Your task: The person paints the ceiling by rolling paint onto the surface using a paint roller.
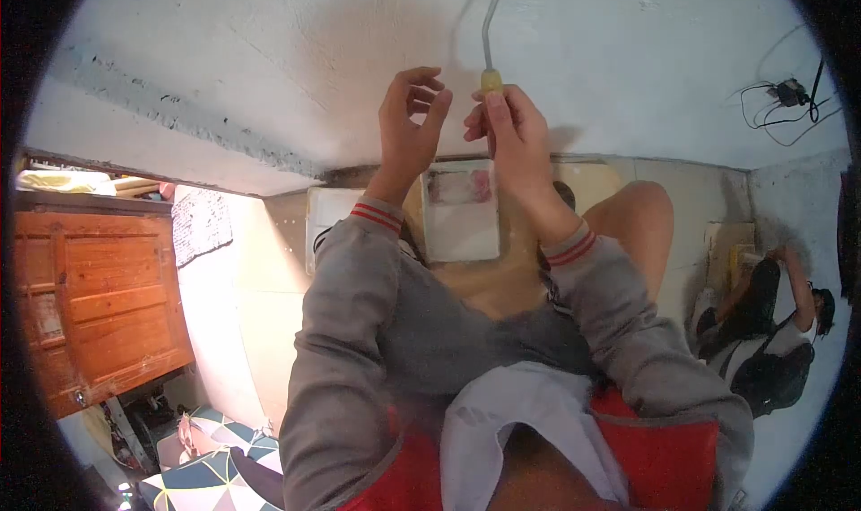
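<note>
R hand (518,139), at upper centre of frame, had its grip clamped on the lower part of a yellow handle (491,80), thumb laid along it, w/ the handle's top poking out above the fingers. A thin, bent grey rod (486,31) ran up from it & left the frame at top, so its far end was out of view; can't tell what it carried or if that end met the wall (610,62). L hand (413,121), just left of it, had its grip apart: fingers half curled, thumb away from fingertips, nothing seen in it. To do this bit well, prob. best to hold the handle firm but w/ a loose wrist, thumb in line w/ the rod so the far end didn't twist, & L hand clear or ready to steady the handle. Below the hands, btwn the legs, a pale tray (462,233) lay on the floor, pinkish patch nr its top; worth minding knees & sleeves there, imo. Further out: black plug w/ loose wires (791,92) on the wall, upper right, best kept well away from the rod; another person (776,331) low at right edge, arms raised; wooden door (126,282) at left; triangle-patterned cloth (211,462), lwr left.
</note>
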Tool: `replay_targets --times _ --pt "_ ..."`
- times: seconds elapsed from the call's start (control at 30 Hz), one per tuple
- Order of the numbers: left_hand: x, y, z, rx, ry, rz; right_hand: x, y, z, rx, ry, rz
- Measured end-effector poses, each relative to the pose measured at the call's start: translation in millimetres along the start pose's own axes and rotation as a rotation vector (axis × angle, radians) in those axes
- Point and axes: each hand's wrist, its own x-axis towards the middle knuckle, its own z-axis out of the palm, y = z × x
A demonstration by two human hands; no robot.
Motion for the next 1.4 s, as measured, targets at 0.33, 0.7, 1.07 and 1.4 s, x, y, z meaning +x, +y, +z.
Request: replay_targets --times 0.33,0.7,1.07,1.4 --pt "0 1 1 0.007 0.003 -0.008 -5 96 -28 -0.159 0.088 0.122" --pt "1 -2 -1 0.010 0.000 -0.001 -37 180 -51 -0.375 0.128 0.127" --pt "3 4 -1 -0.016 -0.011 -0.011 16 16 -14 -0.169 0.098 -0.065" --pt "0 1 2 -0.006 -0.024 -0.006 22 23 -26 -0.117 0.142 -0.034"
